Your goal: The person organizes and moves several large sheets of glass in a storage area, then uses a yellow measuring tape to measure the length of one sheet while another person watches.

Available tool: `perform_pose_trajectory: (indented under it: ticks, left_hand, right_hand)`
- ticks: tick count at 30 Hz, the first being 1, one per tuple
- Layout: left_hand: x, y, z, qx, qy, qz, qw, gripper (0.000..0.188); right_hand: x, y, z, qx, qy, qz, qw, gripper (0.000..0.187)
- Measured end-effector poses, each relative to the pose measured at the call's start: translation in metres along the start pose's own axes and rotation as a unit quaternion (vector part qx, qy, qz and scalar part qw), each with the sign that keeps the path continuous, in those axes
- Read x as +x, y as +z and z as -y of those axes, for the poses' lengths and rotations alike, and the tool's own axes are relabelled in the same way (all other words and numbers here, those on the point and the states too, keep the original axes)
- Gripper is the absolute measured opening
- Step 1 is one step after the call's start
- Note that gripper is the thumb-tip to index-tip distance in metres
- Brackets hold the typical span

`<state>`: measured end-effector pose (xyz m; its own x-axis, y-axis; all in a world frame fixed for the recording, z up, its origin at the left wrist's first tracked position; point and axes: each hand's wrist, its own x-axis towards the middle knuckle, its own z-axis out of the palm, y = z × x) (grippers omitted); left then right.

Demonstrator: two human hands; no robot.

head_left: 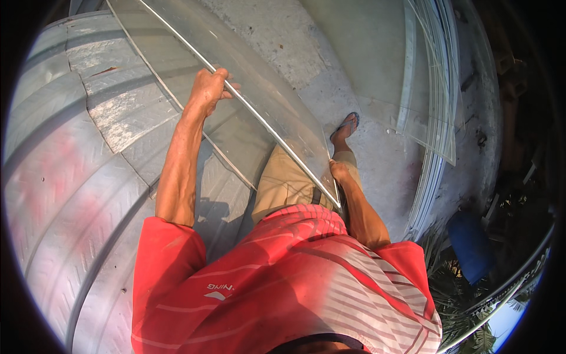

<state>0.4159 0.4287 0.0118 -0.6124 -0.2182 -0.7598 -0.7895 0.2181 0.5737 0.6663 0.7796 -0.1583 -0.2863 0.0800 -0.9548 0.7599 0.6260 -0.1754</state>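
A large clear glass sheet [277, 97] stands on edge in front of my body, its bright upper edge running diagonally from the far left down to my waist. My left hand [211, 89] is closed over that upper edge, with the fingers bent onto the far face. Lower down, near the corner by my hip, my right hand [338, 171] grips the sheet's near side edge; most of its fingers are hidden. To the left of the held sheet, another glass-like pane [154, 44] with a pale edge lies over the ribbed metal surface.
Ribbed grey metal sheeting [56, 177] with reddish patches spreads across the left side. Several more glass sheets [383, 65] stand at the right, with their edges stacked close together. Concrete floor [377, 165] shows around my sandalled foot [348, 125]. A blue container [470, 248] and palm leaves [439, 277] are at lower right.
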Motion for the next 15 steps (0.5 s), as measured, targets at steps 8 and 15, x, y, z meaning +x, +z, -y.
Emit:
perform_pose_trajectory:
  ticks: [8,15]
  left_hand:
    - [0.01,0.009,-0.01,0.006,-0.002,0.019,1.0,0.049]
    - [0.019,0.019,-0.007,-0.02,-0.01,0.026,0.999,0.049]
  right_hand:
    - [0.041,-0.014,-0.032,-0.019,0.021,-0.024,0.999,0.067]
    - [0.045,-0.043,-0.021,0.054,0.015,-0.011,0.998,0.058]
